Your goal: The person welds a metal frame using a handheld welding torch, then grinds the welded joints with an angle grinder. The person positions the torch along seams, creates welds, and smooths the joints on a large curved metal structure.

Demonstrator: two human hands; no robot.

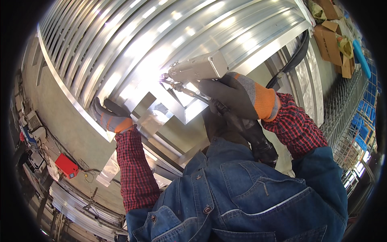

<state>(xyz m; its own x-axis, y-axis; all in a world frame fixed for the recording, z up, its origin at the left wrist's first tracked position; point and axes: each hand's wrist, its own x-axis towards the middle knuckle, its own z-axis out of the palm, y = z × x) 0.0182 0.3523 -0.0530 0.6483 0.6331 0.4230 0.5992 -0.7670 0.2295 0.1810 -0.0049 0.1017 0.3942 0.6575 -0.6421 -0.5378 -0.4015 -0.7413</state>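
While the right hand [238,97] grips a welding torch [199,66], its nozzle [165,76], glaring white, sits at the slatted metal panel [121,44]. The left hand [111,116] (likewise gloved) rests unclenched on the panel's edge.

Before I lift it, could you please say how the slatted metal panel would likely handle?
The slatted metal panel would probably stay fairly stiff, since a frame bar borders its long slats. It may be heavy overall, being broad with many slats. Its smooth, shiny surface could feel slippery.
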